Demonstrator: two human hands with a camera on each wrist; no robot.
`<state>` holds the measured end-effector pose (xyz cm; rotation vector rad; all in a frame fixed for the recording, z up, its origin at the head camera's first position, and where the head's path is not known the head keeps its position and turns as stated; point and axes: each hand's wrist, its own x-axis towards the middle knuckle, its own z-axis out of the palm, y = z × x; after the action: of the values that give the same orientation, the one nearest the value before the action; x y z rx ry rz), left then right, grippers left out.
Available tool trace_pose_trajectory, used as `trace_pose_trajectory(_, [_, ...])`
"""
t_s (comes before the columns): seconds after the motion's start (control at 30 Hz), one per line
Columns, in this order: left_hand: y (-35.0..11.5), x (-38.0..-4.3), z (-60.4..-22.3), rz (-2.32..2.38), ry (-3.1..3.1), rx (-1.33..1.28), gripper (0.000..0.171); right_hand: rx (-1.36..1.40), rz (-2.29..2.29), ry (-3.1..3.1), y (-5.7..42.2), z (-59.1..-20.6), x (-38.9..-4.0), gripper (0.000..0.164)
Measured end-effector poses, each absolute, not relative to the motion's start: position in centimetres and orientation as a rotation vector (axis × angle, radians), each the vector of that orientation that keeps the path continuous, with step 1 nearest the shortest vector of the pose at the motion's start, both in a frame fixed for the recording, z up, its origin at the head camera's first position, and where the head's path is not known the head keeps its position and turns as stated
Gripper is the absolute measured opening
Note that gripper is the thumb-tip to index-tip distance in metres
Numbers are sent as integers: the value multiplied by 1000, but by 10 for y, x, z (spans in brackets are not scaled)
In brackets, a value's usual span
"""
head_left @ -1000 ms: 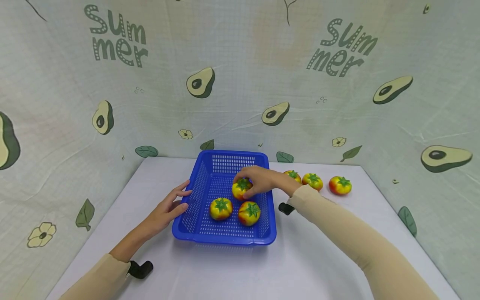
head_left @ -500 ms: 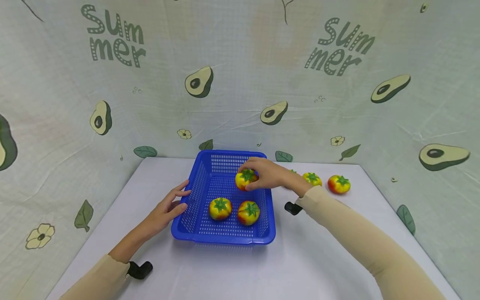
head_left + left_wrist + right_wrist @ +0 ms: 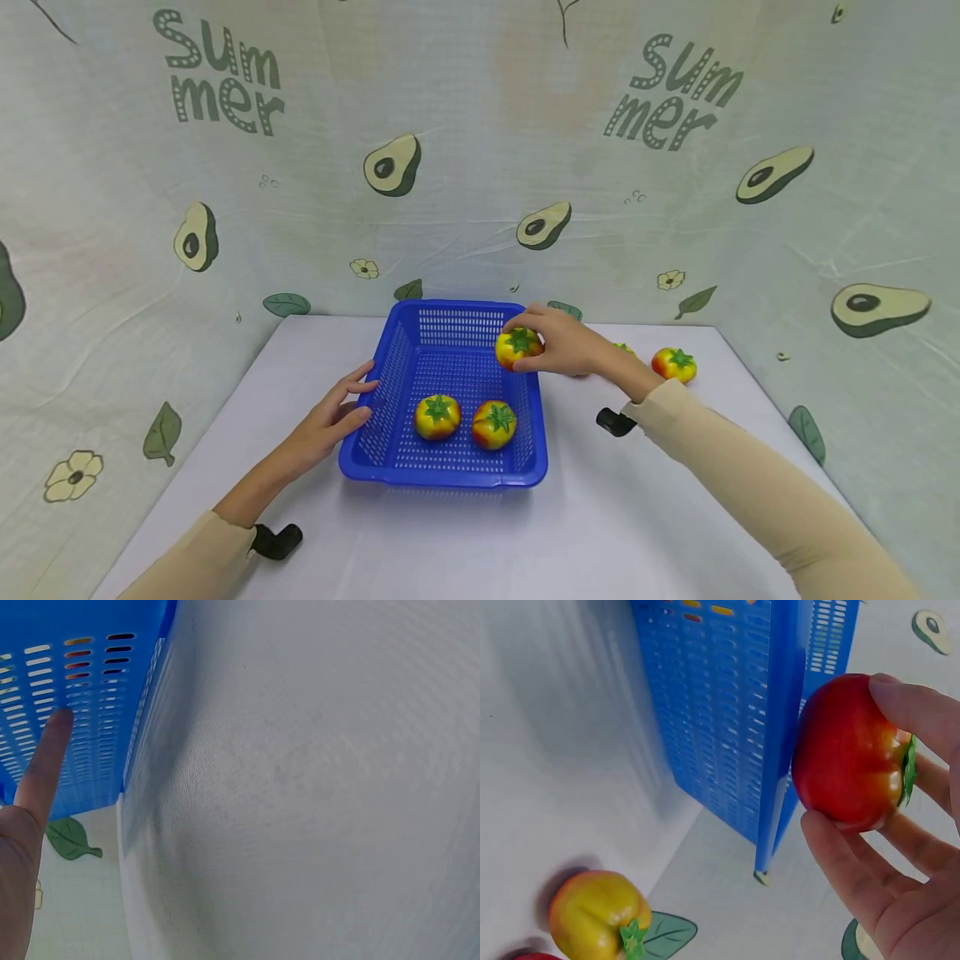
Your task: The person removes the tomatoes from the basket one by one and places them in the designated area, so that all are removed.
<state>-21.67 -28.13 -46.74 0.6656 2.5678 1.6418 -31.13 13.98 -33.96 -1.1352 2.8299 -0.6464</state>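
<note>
My right hand [image 3: 566,340] pinches a red-and-yellow tomato [image 3: 517,347] with a green leafy top, level with the right rim of the blue plastic basket [image 3: 442,481]. In the right wrist view the held tomato [image 3: 847,754] shows its red side, with thumb and fingers around it, close beside the basket's rim. Inside the basket lie a yellow-red tomato [image 3: 437,417] and a redder one, a second tomato [image 3: 494,425]. My left hand [image 3: 330,425] rests against the basket's left side, fingers extended; in the left wrist view one fingertip touches the slotted wall [image 3: 82,750].
Right of the basket, on the white table [image 3: 637,500], lies a tomato [image 3: 674,364]. Others sit partly hidden behind my right wrist, and one tomato [image 3: 600,913] appears low in the right wrist view. A printed cloth [image 3: 465,150] hangs behind and at both sides.
The right hand has lifted the tomato from inside the basket and carried it up and right to the right rim. The left hand stays at the basket's left side.
</note>
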Motion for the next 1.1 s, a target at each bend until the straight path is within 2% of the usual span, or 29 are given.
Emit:
trace_pose_trajectory(0.3, [-282,-218,-467,1632,2575,657,40,-1044,-750,2909,163,-337,-300,47])
trace_pose_trajectory(0.53, [-282,-218,-465,1616,2596,660,39,-1012,-740,2954,182,-343,-297,50])
trace_pose_trajectory(1.1, [-283,-218,-468,1610,2605,683,40,-884,-678,3014,219,-380,-285,55])
